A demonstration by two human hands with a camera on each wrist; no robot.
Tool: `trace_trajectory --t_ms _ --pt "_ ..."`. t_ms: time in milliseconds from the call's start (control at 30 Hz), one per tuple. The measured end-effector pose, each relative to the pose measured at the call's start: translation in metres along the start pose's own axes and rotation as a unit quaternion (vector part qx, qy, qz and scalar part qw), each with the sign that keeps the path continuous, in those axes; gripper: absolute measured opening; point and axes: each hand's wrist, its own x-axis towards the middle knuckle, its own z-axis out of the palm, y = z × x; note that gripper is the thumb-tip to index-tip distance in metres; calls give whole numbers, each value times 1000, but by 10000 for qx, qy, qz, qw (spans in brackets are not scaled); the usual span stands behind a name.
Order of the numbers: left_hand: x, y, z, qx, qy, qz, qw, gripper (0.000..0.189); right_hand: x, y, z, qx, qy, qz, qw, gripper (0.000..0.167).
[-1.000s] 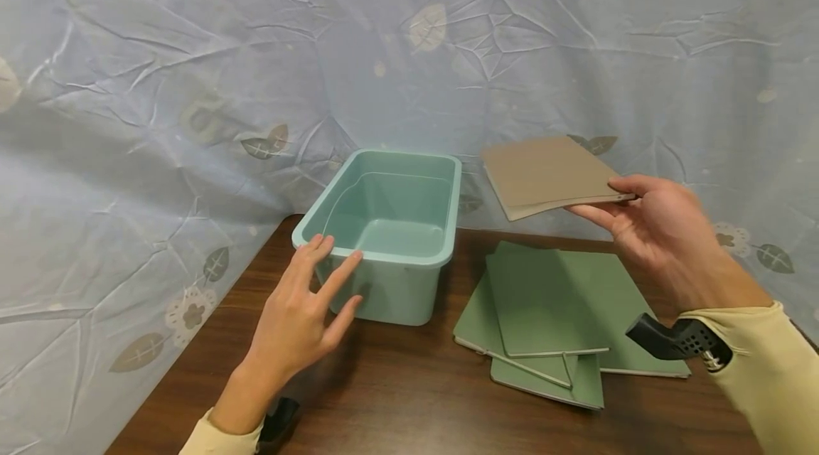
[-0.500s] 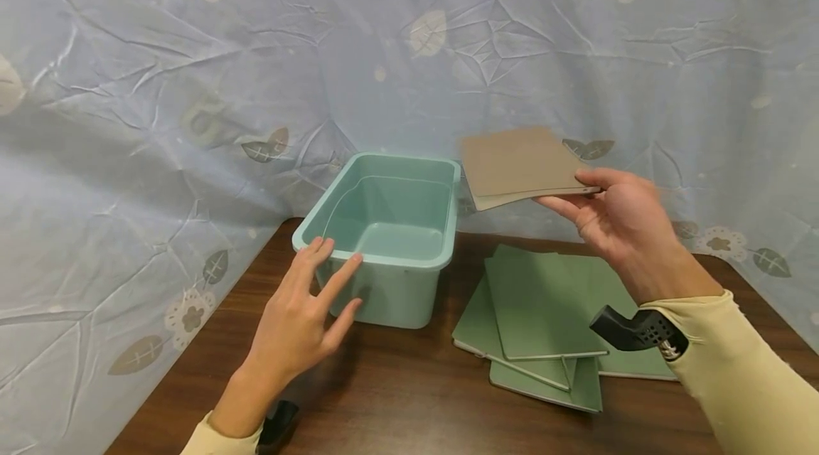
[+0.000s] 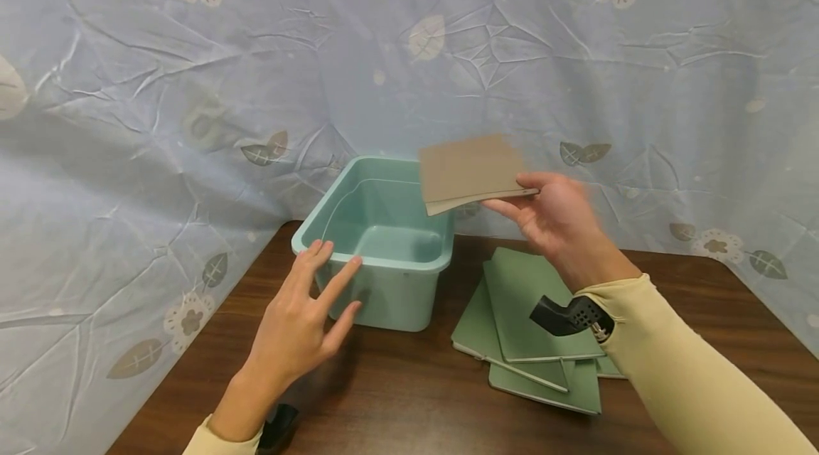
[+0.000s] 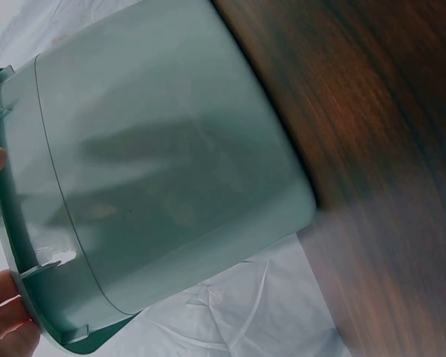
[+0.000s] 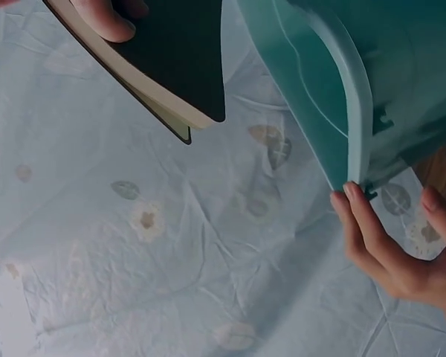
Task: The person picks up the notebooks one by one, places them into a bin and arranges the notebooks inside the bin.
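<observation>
A beige-covered notebook is held in the air by my right hand, thumb on top and fingers underneath, at its near right corner. Its left part overlaps the right rim of a pale teal plastic bin in the head view. From below, in the right wrist view, the notebook looks dark, its covers slightly parted. My left hand rests spread fingertips on the bin's near rim. Inside the bin, the visible floor is bare. Several green notebooks lie in an uneven pile right of the bin, partly hidden by my right arm.
The bin stands on a dark brown wooden table. Behind and to the left hangs a wrinkled pale blue cloth with flowers and leaves. A black wrist mount sticks out beside my right wrist, above the green notebooks.
My right hand has carried the beige notebook leftward, from above the green pile to the bin's right rim. My left hand has stayed at the near rim.
</observation>
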Motion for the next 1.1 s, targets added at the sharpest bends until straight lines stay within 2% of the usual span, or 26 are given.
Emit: trace_trajectory --t_ms 233,400,633,867,1100 --pt "-1 1 -2 -35 -71 -36 10000 55 18 25 13 -154 43 110 9998 59" --pt "-1 1 -1 -46 -18 0 10000 55 26 41 25 -72 155 124 9998 60" --pt "1 1 2 -12 255 105 9996 53 35 59 42 4 272 159 9995 58" --pt "-2 -1 1 46 129 13 9999 54 43 75 55 58 403 221 9989 56" --pt "-2 -2 1 14 85 58 9999 55 46 82 57 -69 561 214 9982 59"
